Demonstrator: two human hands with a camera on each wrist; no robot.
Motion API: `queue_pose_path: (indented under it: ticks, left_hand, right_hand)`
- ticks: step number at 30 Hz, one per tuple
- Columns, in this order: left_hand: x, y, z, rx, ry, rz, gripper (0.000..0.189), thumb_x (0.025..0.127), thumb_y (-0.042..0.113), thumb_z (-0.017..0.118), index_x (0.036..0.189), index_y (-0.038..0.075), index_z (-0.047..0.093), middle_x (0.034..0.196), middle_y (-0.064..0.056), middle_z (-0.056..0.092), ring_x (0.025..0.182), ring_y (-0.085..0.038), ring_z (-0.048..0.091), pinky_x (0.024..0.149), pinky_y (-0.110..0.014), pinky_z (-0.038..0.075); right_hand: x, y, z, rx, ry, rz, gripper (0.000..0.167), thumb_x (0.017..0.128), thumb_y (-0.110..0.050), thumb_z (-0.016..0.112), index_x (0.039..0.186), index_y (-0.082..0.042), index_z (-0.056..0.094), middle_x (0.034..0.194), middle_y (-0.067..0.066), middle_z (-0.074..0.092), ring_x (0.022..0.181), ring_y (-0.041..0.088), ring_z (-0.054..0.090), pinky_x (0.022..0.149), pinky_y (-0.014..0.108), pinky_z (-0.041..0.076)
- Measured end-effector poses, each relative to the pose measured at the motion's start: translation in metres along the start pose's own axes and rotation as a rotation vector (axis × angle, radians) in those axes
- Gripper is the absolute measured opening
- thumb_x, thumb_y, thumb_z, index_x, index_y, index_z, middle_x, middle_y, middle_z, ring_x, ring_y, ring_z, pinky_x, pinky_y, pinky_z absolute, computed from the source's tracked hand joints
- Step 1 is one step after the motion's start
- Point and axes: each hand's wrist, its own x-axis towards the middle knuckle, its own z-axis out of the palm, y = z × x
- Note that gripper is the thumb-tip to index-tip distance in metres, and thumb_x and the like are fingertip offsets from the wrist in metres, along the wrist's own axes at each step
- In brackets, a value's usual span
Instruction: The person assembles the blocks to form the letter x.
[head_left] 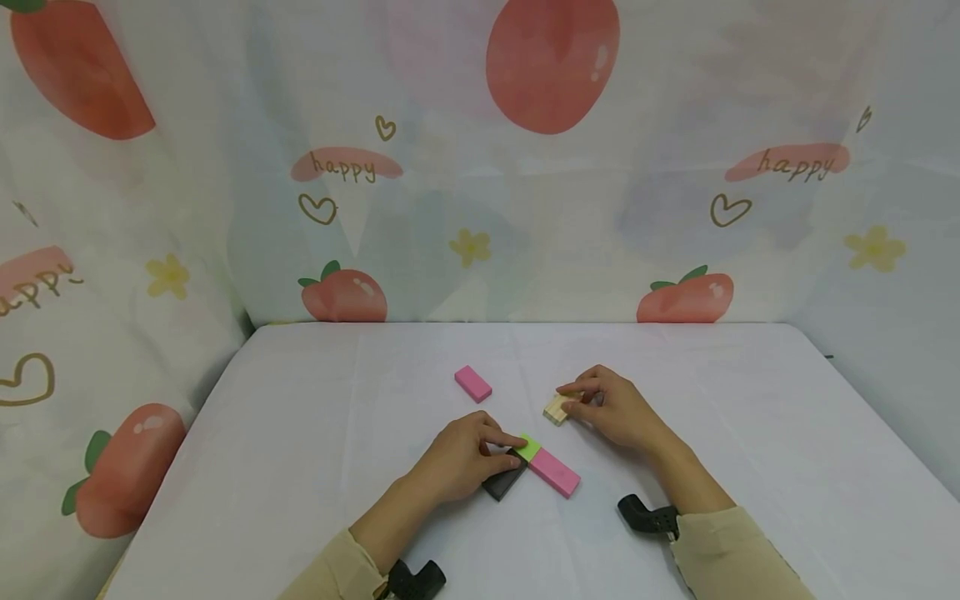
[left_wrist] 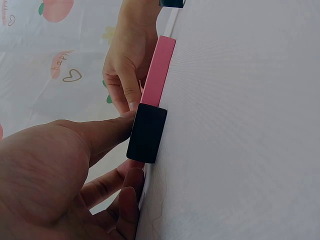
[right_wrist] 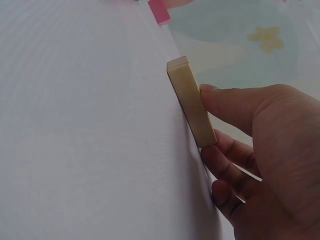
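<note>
On the white tabletop, my left hand (head_left: 461, 454) is around a black block (head_left: 504, 481). Its thumb lies on the block's upper edge and other fingers are at the opposite side, as the left wrist view shows. The index fingertip reaches a lime-green block (head_left: 529, 447), partly covered by the hand. A pink block (head_left: 555, 473) touches the green one and points to the lower right. To the right, my right hand (head_left: 618, 408) pinches a plain wooden block (right_wrist: 191, 102) between thumb and fingers, close to the table surface.
Another pink block (head_left: 473, 384) lies apart, behind the left hand. White cloth covers the table (head_left: 300, 467). A fruit-printed curtain (head_left: 465, 200) hangs at the back and along the left side. Black wrist cameras (head_left: 647, 515) sit at both sleeves.
</note>
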Motion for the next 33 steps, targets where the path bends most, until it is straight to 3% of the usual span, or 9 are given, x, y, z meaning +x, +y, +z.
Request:
queue_pose_path:
  ticks: [33]
  left_hand:
    - [-0.0005,-0.0005,-0.0005,0.006,0.004,0.021,0.025,0.092,0.033,0.079,0.117,0.036,0.079,0.102,0.009,0.061,0.075,-0.006,0.054,0.063,-0.024,0.045]
  right_hand:
    - [0.0001,-0.0021,0.0001,0.016,-0.017,-0.015,0.025,0.092,-0.019,0.079,0.117,-0.018,0.08,0.109,0.0,0.065,0.091,0.015,0.058,0.075,0.028,0.045]
